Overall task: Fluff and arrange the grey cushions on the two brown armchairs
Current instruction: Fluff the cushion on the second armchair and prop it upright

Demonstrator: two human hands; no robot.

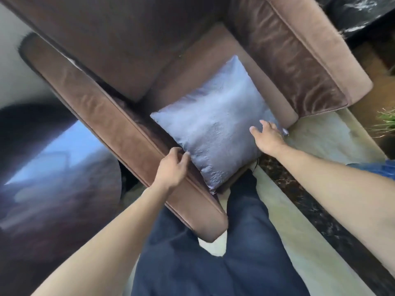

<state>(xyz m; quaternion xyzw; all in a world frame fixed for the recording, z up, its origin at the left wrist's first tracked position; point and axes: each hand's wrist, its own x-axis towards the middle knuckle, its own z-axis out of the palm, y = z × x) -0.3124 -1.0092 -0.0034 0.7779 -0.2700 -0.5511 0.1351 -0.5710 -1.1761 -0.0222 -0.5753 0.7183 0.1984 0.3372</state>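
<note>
A shiny grey cushion (pixel 215 124) lies flat on the seat of a brown armchair (pixel 119 133), one corner pointing toward the backrest. My left hand (pixel 173 167) is at the cushion's near left edge, over the left armrest, fingers curled and touching the fabric. My right hand (pixel 267 137) rests on the cushion's right corner with fingers spread. Neither hand visibly grips the cushion. Only one armchair is in view.
A dark round table (pixel 49 178) with a glossy top stands left of the armchair. The floor is pale tile with a dark marbled strip (pixel 316 210). A green plant (pixel 384 122) shows at the right edge. My legs in dark trousers (pixel 235 242) stand before the seat.
</note>
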